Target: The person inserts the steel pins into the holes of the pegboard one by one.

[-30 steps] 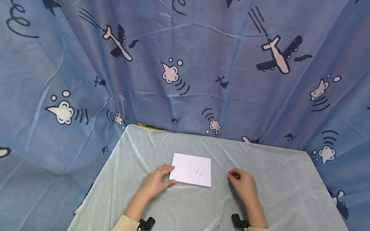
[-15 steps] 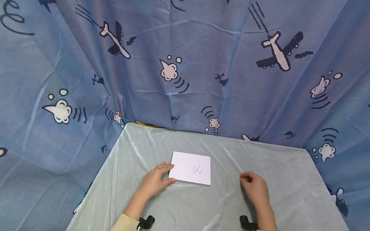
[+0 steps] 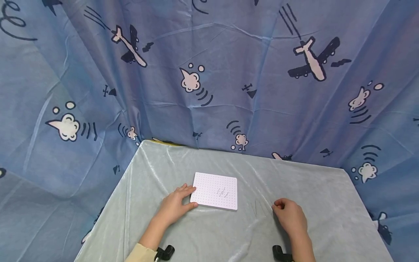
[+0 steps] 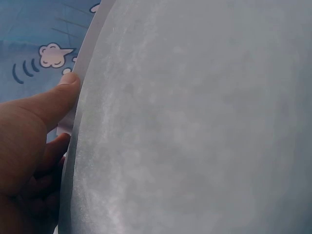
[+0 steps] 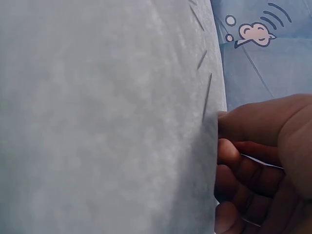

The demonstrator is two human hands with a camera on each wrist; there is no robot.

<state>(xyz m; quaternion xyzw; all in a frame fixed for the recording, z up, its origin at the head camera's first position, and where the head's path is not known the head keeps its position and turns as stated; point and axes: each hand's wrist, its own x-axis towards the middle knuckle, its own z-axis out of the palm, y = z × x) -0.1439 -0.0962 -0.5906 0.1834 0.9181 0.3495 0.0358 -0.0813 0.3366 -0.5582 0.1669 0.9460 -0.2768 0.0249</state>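
A white pad (image 3: 204,187) printed with rows of dots lies flat in the head view, with several thin dark lines (image 3: 222,191) on its right half. Whether these are needles or drawn strokes is unclear. My left hand (image 3: 173,205) rests at the pad's left side, index fingertip on the left edge and thumb by the lower left corner. On the cloth to the right lie several thin needle-like pieces (image 5: 207,95). Beside them is my right hand (image 3: 291,216), thumb and index tips together at the cloth, other fingers curled. Anything between those tips is hidden.
A pale grey-green velvety cloth (image 3: 209,236) covers the table. Behind and beside it hangs a blue curtain (image 3: 163,91) with airplanes and clouds. A yellow strip (image 3: 167,143) shows at the table's back left edge. Black wrist devices (image 3: 168,252) sit on both wrists.
My right hand has moved right, away from the pad, and slightly down, uncovering the thin pieces on the cloth. My left hand has stayed at the pad.
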